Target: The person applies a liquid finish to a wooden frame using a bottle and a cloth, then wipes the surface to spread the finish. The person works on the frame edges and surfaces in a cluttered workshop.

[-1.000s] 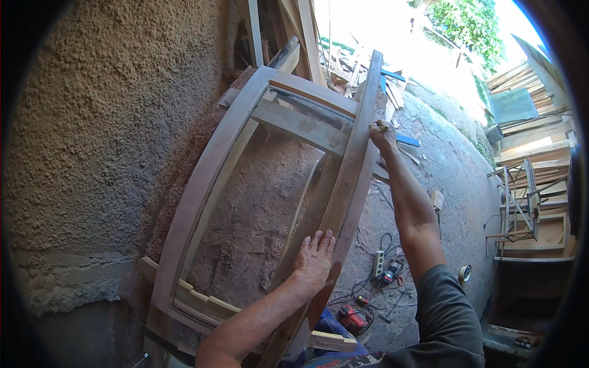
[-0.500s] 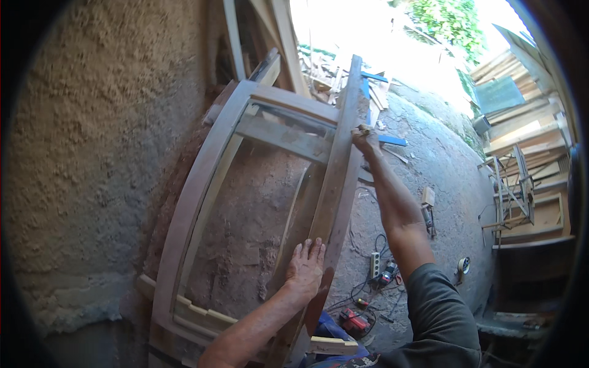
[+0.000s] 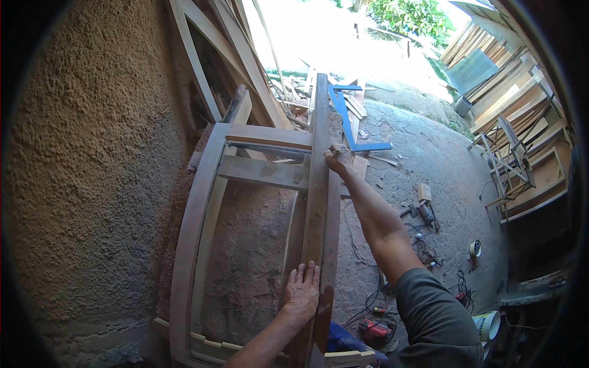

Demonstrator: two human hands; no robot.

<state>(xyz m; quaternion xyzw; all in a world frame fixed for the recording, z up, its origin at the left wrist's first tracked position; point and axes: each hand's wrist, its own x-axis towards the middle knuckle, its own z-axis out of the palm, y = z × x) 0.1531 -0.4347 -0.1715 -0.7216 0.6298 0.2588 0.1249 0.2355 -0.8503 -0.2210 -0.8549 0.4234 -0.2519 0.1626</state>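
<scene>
A pale wooden frame (image 3: 197, 257) with a crossbar (image 3: 261, 172) lies on supports beside a rough wall. A long, darker board (image 3: 316, 214) runs lengthwise over its right side. My left hand (image 3: 299, 293) rests open on the board's lower part, fingers pointing away from me. Higher up, my right hand (image 3: 337, 158) is closed at the board's right edge, around a small item too small to name. Just beyond that hand is a blue angular piece (image 3: 368, 147).
Planks lean on the wall (image 3: 98, 184) at left; offcuts (image 3: 356, 107) lie beyond the frame. Power tools (image 3: 375, 330), cables and a white bucket (image 3: 486, 325) are on the floor at right. Stacked boards (image 3: 509, 92) and a metal stand (image 3: 509, 159) line the right side.
The view has shifted, so the frame appears lower and more upright, and more of the blue piece shows. Both hands stay on the board, the left open, the right closed.
</scene>
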